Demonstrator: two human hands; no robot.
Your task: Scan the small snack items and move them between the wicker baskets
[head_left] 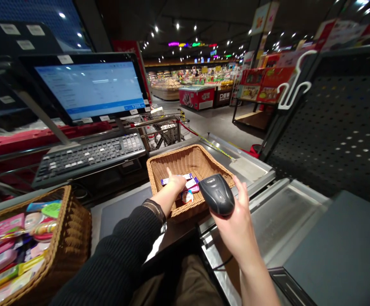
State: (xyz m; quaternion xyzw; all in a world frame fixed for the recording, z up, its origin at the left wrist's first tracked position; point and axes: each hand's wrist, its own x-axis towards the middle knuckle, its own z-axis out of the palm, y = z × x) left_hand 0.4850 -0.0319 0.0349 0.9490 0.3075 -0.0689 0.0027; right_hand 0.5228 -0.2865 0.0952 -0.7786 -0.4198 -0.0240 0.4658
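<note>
My right hand (237, 225) is wrapped round a black barcode scanner (217, 194), held over the right front edge of a wicker basket (159, 168). My left hand (176, 183) reaches down into this basket, one digit sticking out and the others mostly hidden from me. Close by it lie small purple-and-white snack packs (191, 182) and a round, red-and-white packaged item (187, 196). Whether the left fingers touch these packs is hard to see. A dark knitted sleeve (118, 246) covers my left forearm.
At left stands a second wicker basket (73, 229) full of colourful packaged sweets. Behind it are a keyboard (89, 157) and a lit monitor (89, 89). A metal counter (277, 212) runs to the right, beside a perforated black panel (338, 119) with white hooks (295, 87).
</note>
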